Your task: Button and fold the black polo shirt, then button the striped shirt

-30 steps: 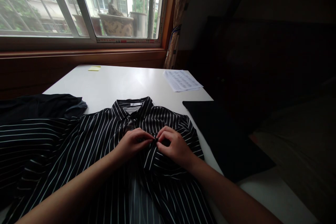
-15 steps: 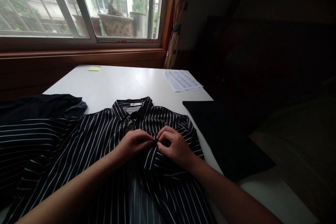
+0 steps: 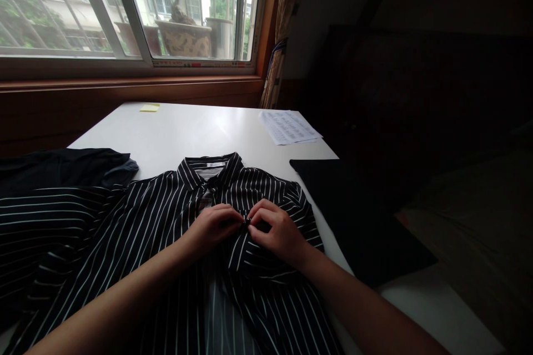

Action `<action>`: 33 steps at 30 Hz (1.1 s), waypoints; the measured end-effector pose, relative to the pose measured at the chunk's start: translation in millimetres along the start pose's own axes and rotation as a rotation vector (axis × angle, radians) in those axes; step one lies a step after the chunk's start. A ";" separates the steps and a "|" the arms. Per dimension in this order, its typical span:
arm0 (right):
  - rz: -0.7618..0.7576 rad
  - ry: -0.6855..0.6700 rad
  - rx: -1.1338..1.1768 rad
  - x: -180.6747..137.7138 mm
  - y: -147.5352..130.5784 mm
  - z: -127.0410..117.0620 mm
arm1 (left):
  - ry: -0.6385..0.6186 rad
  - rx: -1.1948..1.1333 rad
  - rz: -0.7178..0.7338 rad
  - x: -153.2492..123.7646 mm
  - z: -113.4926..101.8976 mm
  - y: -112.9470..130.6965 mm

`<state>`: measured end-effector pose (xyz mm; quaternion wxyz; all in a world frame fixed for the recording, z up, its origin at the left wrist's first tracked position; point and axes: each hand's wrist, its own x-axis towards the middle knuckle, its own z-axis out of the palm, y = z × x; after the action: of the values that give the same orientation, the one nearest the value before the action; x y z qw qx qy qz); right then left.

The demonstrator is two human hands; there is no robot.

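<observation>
fingers of left hand [image 3: 212, 227] and right hand [image 3: 277, 234] pinch shut on a chest button [image 3: 247, 222] of the striped shirt [image 3: 125, 222]; it looks undone, the front below gaping open.

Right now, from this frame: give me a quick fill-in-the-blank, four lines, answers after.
1. The left hand and right hand pinch a black fabric shirt with thin white ____.
2. Both grips close on a small dark ____ on its front.
3. The small square paper note at the far edge of the white table is ____.
4. The printed white paper sheets lie at its far ____ corner.
Missing: stripes; button; yellow; right.
</observation>
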<state>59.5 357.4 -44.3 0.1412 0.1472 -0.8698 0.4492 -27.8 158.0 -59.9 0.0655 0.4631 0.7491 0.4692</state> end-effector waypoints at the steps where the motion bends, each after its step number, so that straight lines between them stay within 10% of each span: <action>1: -0.003 0.001 0.004 0.1 0.6 -0.1 | -0.003 -0.007 0.001 0.2 -0.2 0.0; 33: 0.081 -0.039 0.096 -3.5 13.6 0.6 | -0.040 -0.129 -0.049 -1.3 -4.8 -3.5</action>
<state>57.4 364.8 -56.1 0.0986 0.1275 -0.8550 0.4930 -31.8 153.5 -60.4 0.1216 0.4487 0.7270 0.5053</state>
